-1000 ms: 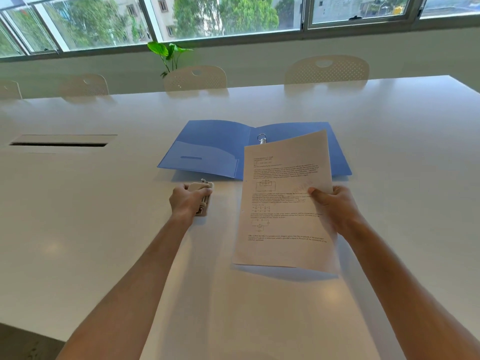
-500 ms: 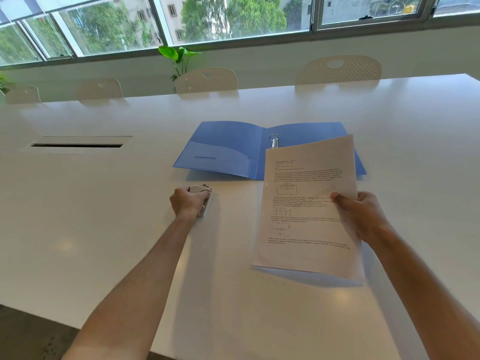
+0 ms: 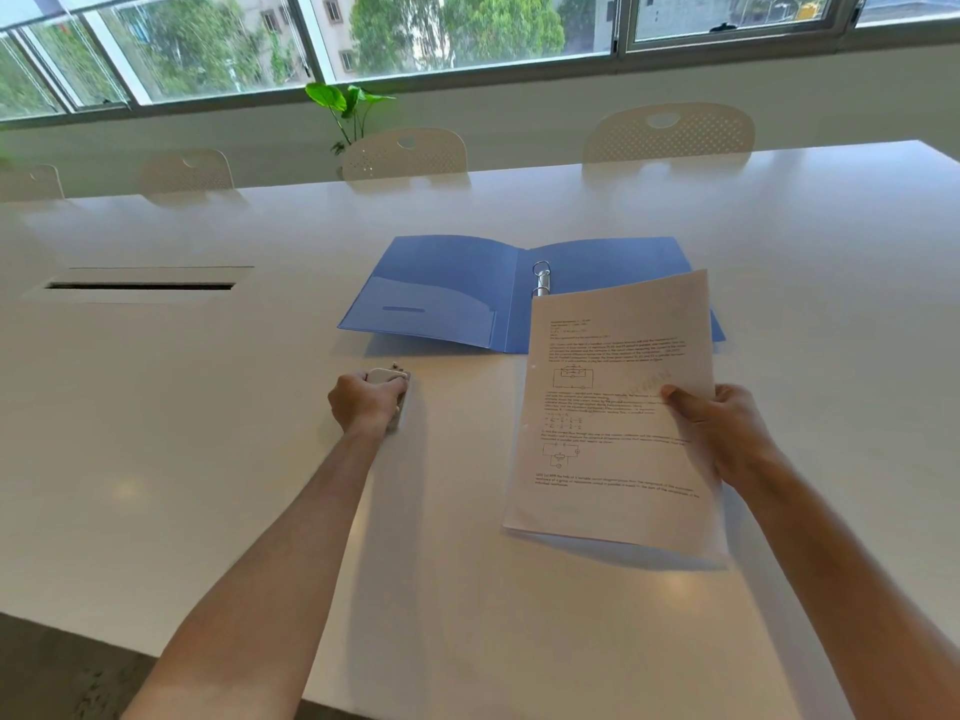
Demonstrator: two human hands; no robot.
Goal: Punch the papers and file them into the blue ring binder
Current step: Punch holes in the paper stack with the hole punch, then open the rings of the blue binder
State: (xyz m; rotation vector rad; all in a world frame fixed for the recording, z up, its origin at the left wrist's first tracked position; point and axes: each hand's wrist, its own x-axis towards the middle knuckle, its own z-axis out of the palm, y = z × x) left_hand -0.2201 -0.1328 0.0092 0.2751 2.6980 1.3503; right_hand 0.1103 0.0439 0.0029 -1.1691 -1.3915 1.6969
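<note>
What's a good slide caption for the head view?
Right hand holds punched papers before the open blue binder.

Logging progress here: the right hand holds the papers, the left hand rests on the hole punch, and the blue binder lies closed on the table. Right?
Not quite. The head view shows the blue binder lying open, ring exposed; the rest stands.

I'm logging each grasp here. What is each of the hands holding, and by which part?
The right hand pinches the papers at their right edge, thumb on top. The left hand grips the white hole punch from above, on the table.
</note>
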